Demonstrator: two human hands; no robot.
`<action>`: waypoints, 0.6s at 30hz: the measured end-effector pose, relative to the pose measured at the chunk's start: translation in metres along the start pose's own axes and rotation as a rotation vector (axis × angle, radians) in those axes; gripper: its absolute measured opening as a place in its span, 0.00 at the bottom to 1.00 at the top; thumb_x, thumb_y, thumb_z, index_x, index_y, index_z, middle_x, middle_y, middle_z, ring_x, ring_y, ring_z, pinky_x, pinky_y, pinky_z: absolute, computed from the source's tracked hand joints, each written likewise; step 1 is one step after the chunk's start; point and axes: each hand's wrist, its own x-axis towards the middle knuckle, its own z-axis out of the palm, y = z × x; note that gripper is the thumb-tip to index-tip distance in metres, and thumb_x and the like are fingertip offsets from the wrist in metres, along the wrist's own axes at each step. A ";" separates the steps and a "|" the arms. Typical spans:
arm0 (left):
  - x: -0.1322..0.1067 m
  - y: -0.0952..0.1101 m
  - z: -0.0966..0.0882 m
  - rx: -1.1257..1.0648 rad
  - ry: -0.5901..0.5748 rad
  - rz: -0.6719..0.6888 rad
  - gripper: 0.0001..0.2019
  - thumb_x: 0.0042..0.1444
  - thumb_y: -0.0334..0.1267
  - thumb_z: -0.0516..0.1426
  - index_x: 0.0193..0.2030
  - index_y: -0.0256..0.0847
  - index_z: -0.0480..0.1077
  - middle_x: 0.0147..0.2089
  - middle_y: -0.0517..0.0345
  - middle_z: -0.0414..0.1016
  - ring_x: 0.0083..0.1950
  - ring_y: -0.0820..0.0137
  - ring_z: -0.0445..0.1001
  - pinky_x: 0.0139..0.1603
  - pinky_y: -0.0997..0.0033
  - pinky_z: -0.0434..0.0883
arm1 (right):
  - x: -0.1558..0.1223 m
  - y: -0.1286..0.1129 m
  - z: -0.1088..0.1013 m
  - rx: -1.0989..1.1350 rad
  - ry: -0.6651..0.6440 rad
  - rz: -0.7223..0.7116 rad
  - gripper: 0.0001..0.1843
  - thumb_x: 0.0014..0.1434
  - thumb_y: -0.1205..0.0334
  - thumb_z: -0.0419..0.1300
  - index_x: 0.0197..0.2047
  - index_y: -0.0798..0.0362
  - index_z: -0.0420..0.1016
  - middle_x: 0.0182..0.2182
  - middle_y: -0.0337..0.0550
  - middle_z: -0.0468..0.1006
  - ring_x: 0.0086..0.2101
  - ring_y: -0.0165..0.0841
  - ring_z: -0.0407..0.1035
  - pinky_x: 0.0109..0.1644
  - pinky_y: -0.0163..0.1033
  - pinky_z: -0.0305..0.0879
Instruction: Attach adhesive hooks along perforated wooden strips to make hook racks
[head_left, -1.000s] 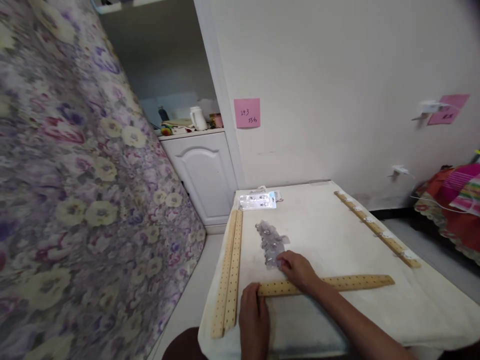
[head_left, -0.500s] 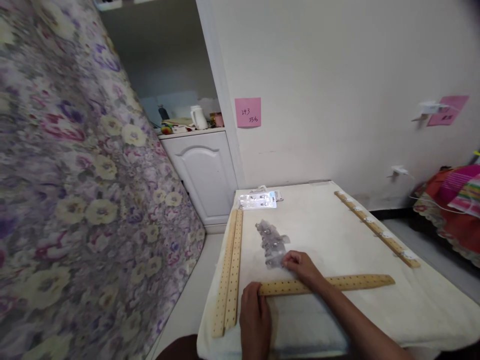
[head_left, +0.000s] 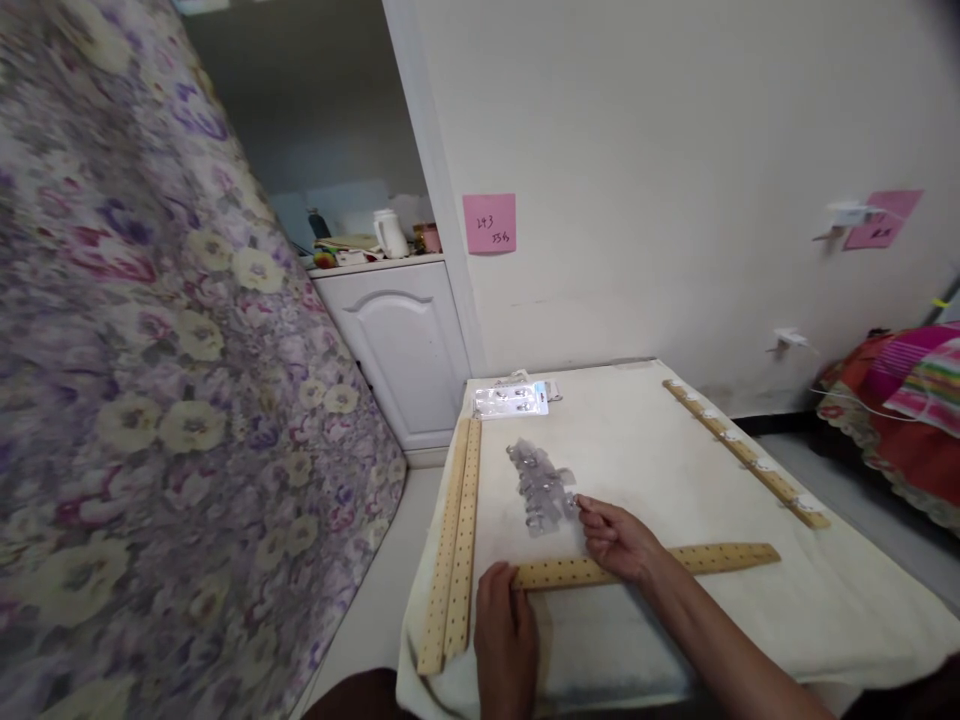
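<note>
My left hand [head_left: 504, 620] is closed around the near-left end of a perforated wooden strip [head_left: 720, 558], which lies crosswise on the cloth-covered table. Above that strip, the thumb and fingers of my right hand [head_left: 615, 538] pinch a small shiny piece [head_left: 575, 502], too small to make out fully. It is at the right edge of a heap of small clear plastic packets [head_left: 536, 485] with metallic bits in them. My right wrist crosses over the strip and hides part of it.
Two more perforated strips [head_left: 463, 540] lie along the table's left side. Another strip [head_left: 742, 452] with several white cards on it lies to the right. Clear packaging [head_left: 510, 400] rests at the back left. A floral curtain [head_left: 187, 400] hangs left, and a wall [head_left: 637, 200] stands behind.
My right hand has turned and shifted slightly up, and a small shiny piece now shows between its fingertips. My left hand stays on the strip's end. The view has shifted slightly.
</note>
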 end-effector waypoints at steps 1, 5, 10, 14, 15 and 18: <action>0.000 0.001 -0.002 -0.014 0.002 -0.011 0.11 0.59 0.36 0.49 0.46 0.41 0.67 0.48 0.48 0.70 0.52 0.61 0.68 0.55 0.54 0.67 | -0.005 0.003 0.003 -0.039 -0.032 -0.020 0.12 0.47 0.62 0.66 0.30 0.54 0.66 0.16 0.26 0.56 0.15 0.18 0.43 0.19 0.26 0.41; -0.001 0.009 -0.012 -0.103 0.016 -0.075 0.09 0.59 0.38 0.50 0.43 0.42 0.68 0.44 0.52 0.71 0.48 0.64 0.70 0.51 0.60 0.69 | -0.022 0.023 0.016 -0.252 -0.081 -0.117 0.15 0.46 0.56 0.68 0.29 0.55 0.67 0.19 0.30 0.61 0.18 0.19 0.47 0.22 0.28 0.42; -0.007 0.029 -0.019 -0.241 -0.072 -0.094 0.11 0.58 0.40 0.52 0.46 0.41 0.68 0.43 0.53 0.73 0.45 0.66 0.72 0.47 0.65 0.71 | -0.029 0.062 0.024 -0.396 -0.044 -0.220 0.17 0.44 0.52 0.67 0.27 0.56 0.71 0.16 0.29 0.60 0.18 0.21 0.48 0.23 0.31 0.41; -0.008 0.037 -0.019 -0.295 -0.152 -0.184 0.14 0.56 0.44 0.55 0.46 0.42 0.69 0.41 0.54 0.75 0.41 0.67 0.74 0.42 0.68 0.72 | -0.026 0.081 0.024 -0.477 -0.044 -0.218 0.18 0.43 0.50 0.67 0.25 0.56 0.70 0.15 0.29 0.61 0.17 0.21 0.48 0.22 0.31 0.41; -0.008 0.037 -0.019 -0.301 -0.177 -0.215 0.13 0.56 0.45 0.55 0.45 0.42 0.69 0.39 0.55 0.75 0.39 0.67 0.74 0.41 0.68 0.72 | -0.025 0.084 0.024 -0.489 -0.050 -0.210 0.18 0.43 0.49 0.67 0.25 0.56 0.70 0.15 0.29 0.62 0.17 0.21 0.48 0.22 0.31 0.41; -0.007 0.035 -0.019 -0.335 -0.233 -0.275 0.13 0.58 0.47 0.53 0.43 0.42 0.70 0.37 0.56 0.76 0.38 0.67 0.74 0.40 0.69 0.71 | -0.022 0.090 0.022 -0.514 -0.060 -0.208 0.18 0.43 0.49 0.66 0.25 0.56 0.70 0.14 0.28 0.61 0.16 0.20 0.48 0.21 0.31 0.41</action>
